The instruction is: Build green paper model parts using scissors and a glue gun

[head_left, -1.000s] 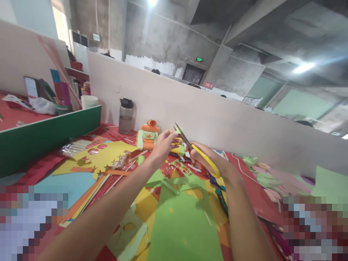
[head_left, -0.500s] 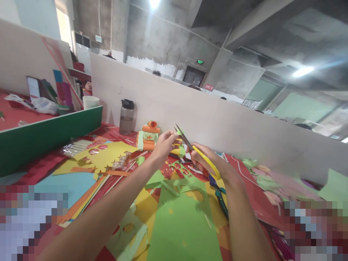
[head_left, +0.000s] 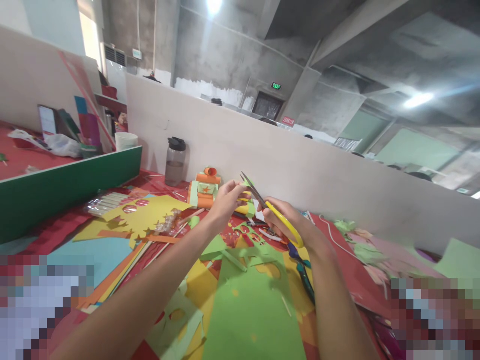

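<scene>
My right hand (head_left: 279,215) is closed on yellow-handled scissors (head_left: 282,224), whose blades point up and to the left. Between the fingertips of my left hand (head_left: 229,197) is a small piece of green paper (head_left: 248,183), pinched right beside the blades. Whether the blades touch the paper I cannot tell. Behind my left hand stands a model of rolled orange and pale green paper (head_left: 205,190) with an orange star on it. Below both hands lies a large green paper sheet (head_left: 255,305), with cut strips and scraps on top.
A dark-lidded water bottle (head_left: 175,162) stands against the white partition (head_left: 322,170). To the left are yellow paper with cut-outs (head_left: 150,212), a pack of sticks (head_left: 107,202) and a green divider (head_left: 71,182). Teal-handled pliers (head_left: 305,280) lie near my right forearm; paper scraps (head_left: 369,250) lie further right.
The scissor blades have closed up slightly beside the green paper. Both hands stay in almost the same place.
</scene>
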Motion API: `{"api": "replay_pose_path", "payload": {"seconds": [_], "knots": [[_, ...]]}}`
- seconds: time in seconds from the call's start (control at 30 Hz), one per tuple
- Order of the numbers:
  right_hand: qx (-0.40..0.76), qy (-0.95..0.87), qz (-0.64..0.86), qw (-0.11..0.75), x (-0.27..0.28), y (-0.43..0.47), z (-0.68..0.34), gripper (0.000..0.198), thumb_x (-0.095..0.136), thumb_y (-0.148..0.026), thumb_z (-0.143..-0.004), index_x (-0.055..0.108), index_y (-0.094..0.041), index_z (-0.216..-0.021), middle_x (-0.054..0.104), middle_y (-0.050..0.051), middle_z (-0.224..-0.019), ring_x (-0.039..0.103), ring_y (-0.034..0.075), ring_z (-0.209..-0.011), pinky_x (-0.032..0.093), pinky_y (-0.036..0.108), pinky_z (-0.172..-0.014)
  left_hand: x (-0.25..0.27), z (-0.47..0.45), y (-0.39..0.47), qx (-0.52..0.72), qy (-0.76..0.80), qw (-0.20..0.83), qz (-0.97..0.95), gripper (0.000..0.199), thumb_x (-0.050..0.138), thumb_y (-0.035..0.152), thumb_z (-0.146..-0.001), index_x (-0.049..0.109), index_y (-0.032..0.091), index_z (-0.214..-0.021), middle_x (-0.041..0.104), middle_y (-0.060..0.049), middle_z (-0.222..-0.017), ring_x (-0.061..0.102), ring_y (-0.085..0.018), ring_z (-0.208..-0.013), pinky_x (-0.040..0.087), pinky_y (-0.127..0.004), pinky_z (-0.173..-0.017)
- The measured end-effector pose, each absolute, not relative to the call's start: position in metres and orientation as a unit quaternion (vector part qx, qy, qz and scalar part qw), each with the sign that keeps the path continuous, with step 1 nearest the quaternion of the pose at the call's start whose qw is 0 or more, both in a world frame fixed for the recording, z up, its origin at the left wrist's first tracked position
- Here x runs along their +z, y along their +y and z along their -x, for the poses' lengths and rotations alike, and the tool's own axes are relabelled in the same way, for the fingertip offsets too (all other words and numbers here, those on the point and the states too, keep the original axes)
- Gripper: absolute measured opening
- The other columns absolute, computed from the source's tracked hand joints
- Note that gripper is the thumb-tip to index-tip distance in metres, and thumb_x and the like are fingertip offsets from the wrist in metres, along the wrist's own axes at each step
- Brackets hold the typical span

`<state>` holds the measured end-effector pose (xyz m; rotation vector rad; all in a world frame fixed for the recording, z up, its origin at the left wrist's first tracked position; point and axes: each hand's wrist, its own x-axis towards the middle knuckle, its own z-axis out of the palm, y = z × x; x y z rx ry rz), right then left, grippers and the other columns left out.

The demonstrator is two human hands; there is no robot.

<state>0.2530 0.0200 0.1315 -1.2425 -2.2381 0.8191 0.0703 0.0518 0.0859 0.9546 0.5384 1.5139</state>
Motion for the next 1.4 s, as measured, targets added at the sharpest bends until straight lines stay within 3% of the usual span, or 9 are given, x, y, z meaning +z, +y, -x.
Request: {"api": "replay_pose_path", "payload": {"seconds": [0.43,0.7,0.97,1.4], "knots": [[0.288,-0.815,0.449,0.229,0.131,0.023,-0.254,0.043,0.054,-0.063,-0.091,0.055,-0.02,-0.098,0.046,-0.005,-0.065,0.04,0.009,-0.047,0.032,0.021,-0.041,0.086,-0.07,0.052,0.648,0.23,0.597,-0.413,0.024,0.071,0.031,-0.075,0.05,0.02,-0.078,0.064,0.0,-0.085,0.064,-0.011,-0.072,0.046,-0.021,-0.065],[0.335,-0.814,0.422,0.218,0.134,0.02,-0.253,0.048,0.05,-0.068,-0.091,0.052,-0.02,-0.098,0.046,-0.006,-0.065,0.039,0.007,-0.045,0.033,0.02,-0.041,0.082,-0.067,0.054,0.66,0.25,0.536,-0.463,0.03,0.069,0.045,-0.08,0.053,0.02,-0.08,0.063,-0.001,-0.088,0.063,-0.011,-0.073,0.046,-0.021,-0.064],[0.404,-0.79,0.397,0.235,0.132,0.019,-0.25,0.058,0.048,-0.075,-0.087,0.048,-0.021,-0.109,0.046,-0.004,-0.074,0.04,0.009,-0.049,0.035,0.021,-0.041,0.087,-0.072,0.05,0.661,0.225,0.592,-0.402,0.031,0.076,0.038,-0.074,0.052,0.019,-0.077,0.058,0.002,-0.081,0.062,-0.009,-0.07,0.044,-0.02,-0.061],[0.349,-0.806,0.4,0.261,0.127,0.022,-0.246,0.054,0.046,-0.072,-0.09,0.051,-0.022,-0.11,0.046,-0.004,-0.07,0.039,0.009,-0.048,0.034,0.021,-0.042,0.089,-0.079,0.047,0.672,0.211,0.607,-0.368,0.035,0.078,0.038,-0.071,0.049,0.019,-0.077,0.061,0.002,-0.082,0.061,-0.008,-0.066,0.043,-0.019,-0.059]]}}
